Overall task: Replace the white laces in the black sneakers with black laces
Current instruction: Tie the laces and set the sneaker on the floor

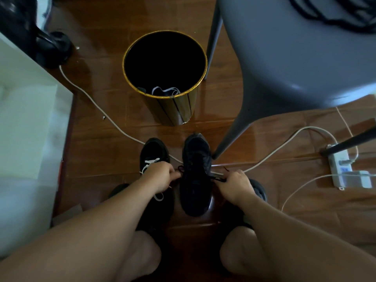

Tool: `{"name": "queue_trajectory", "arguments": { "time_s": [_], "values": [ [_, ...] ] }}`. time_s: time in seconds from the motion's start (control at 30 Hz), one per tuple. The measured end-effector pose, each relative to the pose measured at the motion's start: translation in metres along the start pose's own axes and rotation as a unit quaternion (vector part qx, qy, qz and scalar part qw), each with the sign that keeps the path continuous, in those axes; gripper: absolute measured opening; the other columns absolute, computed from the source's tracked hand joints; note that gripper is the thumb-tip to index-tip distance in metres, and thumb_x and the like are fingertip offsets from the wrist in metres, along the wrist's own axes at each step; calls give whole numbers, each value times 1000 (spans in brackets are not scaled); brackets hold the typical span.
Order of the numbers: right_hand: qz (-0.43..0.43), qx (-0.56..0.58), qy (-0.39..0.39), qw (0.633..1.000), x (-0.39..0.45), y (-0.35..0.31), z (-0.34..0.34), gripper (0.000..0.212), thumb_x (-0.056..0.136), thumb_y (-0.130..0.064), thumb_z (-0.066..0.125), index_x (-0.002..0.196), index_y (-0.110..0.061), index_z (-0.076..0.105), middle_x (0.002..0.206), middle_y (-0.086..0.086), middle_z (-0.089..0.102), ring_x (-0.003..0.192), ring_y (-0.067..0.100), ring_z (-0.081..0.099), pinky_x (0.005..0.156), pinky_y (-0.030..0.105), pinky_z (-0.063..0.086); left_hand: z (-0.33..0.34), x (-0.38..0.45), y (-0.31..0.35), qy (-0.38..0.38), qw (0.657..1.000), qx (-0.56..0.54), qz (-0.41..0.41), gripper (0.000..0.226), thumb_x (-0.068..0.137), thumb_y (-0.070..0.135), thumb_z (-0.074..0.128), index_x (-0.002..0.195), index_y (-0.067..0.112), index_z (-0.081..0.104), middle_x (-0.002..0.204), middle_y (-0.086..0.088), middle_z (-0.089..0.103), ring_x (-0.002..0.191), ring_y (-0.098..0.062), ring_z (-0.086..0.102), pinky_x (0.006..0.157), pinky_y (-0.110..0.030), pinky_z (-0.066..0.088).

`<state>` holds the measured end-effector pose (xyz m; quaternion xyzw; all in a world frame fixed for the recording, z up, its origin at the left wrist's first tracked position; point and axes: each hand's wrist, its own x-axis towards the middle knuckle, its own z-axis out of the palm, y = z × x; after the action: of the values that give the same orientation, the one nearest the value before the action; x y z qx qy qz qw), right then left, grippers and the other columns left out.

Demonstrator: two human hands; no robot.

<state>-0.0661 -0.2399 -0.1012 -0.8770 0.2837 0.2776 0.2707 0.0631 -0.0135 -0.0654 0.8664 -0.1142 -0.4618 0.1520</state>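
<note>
- Two black sneakers stand side by side on the wooden floor [114, 123] in front of my knees, toes pointing away from me; the right sneaker [195, 176] has a black lace [215, 177] in it, the left sneaker [154, 153] has a white lace [149, 162] across its front
- my left hand [160, 176] sits between the two shoes, fingers curled and pinching one end of the black lace at the right sneaker's inner side; part of this hand covers the left sneaker's white lace, a loop of which shows below my wrist
- my right hand [236, 187] is at the right sneaker's outer side, fingers clenched round the other end of the black lace, whose tip sticks up past my knuckles
- one bin [191, 106] with a gold rim stands beyond the shoes; a loose white lace [165, 90] lies at its bottom
- more black laces [333, 15] lie on the seat of the grey chair [295, 58] to my right
- a white cable [97, 102] runs over the floor and passes under the shoes; a white power strip [340, 169] lies on the floor far to the right; something white and blurred fills the left edge, I cannot tell what
</note>
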Motion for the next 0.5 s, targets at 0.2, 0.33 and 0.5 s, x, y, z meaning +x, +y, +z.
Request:
{"name": "queue_trajectory", "arguments": {
  "time_s": [0.2,0.33,0.5],
  "values": [
    [44,-136,13,990,-5,9,-38,55,100,-51,48,127,-7,69,132,18,59,124,40,58,100,43,52,-39,-5,-31,90,981,133,-110,39,115,33,43,126,4,67,130,-21,64,119,-38,63,88,-38,46],
    [90,-187,14,978,-17,42,-68,50,91,-44,50,134,-25,68,134,13,61,122,38,57,94,41,52,-48,-17,-66,151,960,60,-228,51,115,39,40,132,-2,65,133,-28,64,122,-43,63,90,-41,49],
    [37,-78,94,992,-29,30,-69,36,102,-37,49,119,-12,69,123,19,65,117,41,61,98,43,52,-30,-32,-59,222,967,5,-127,39,115,36,37,112,7,63,117,-22,68,105,-39,62,81,-40,45]
  ]
}}
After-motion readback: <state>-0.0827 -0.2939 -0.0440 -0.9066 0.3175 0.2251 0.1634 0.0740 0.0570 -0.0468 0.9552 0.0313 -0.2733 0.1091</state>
